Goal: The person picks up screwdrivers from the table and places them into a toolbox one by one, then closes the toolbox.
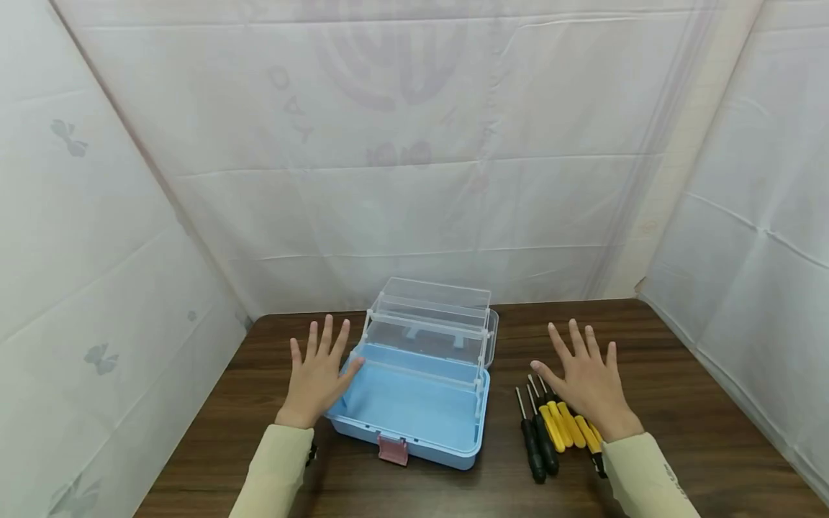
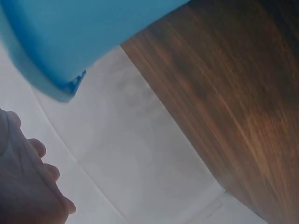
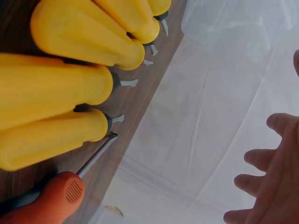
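Observation:
A light-blue toolbox (image 1: pixel 414 403) sits on the table with its clear lid (image 1: pixel 427 324) and tray tiers swung up and back. Its pink latch (image 1: pixel 393 450) hangs at the front. My left hand (image 1: pixel 317 378) is spread palm down by the box's left side, thumb overlapping the rim in the head view. To the right of the box lies a row of screwdrivers, some with black handles (image 1: pixel 532 453), several with yellow handles (image 3: pixel 56 93). An orange-handled screwdriver (image 3: pixel 56 198) shows in the right wrist view. Over the row's right part my right hand (image 1: pixel 592 385) spreads its fingers and holds nothing.
The dark wooden table (image 1: pixel 699 403) runs back to a white sheet-covered wall (image 1: pixel 414 180). More white sheeting hangs on the left side (image 1: pixel 116 288) and the right side (image 1: pixel 758 237).

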The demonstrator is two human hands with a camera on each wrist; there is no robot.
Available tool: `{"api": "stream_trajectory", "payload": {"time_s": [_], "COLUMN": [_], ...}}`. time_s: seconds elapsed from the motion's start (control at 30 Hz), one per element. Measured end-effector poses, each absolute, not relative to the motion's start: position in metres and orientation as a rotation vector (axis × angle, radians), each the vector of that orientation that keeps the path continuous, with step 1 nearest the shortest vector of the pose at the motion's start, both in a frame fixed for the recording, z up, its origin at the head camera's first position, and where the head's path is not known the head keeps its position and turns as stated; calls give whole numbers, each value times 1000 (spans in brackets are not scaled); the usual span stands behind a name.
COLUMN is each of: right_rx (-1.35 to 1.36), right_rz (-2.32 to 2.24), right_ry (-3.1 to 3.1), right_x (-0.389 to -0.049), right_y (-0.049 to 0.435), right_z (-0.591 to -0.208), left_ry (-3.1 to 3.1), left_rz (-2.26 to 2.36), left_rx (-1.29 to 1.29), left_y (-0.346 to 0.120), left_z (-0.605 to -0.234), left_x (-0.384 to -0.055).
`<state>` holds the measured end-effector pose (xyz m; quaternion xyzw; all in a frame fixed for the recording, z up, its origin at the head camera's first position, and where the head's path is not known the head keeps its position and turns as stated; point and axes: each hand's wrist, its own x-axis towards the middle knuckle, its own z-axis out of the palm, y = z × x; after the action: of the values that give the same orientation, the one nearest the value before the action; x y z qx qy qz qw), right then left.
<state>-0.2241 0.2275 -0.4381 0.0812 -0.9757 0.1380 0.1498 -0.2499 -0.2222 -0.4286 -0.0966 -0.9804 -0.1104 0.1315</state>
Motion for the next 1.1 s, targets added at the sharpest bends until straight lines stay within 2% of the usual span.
{"api": "stream_trajectory", "payload": {"time_s": [0.27, 0.73, 0.93, 1.1], "right_rx": [238, 368, 301, 227], "right_rz": [538, 1257, 1432, 1655], "right_ry": [-2845, -2744, -2707, -2670], "right_x": [-223, -225, -224, -223], "right_y": [230, 222, 208, 197], "right_z": [-433, -451, -455, -454], "left_ry": [-2847, -2933, -2929, -2925], "left_rz": [-456, -997, -1391, -1517], "left_rx": [-286, -349, -305, -314], "left_y": [-231, -243, -250, -255], "left_z": [-426, -425, -429, -433], "left_x": [-253, -258, -261, -263]}}
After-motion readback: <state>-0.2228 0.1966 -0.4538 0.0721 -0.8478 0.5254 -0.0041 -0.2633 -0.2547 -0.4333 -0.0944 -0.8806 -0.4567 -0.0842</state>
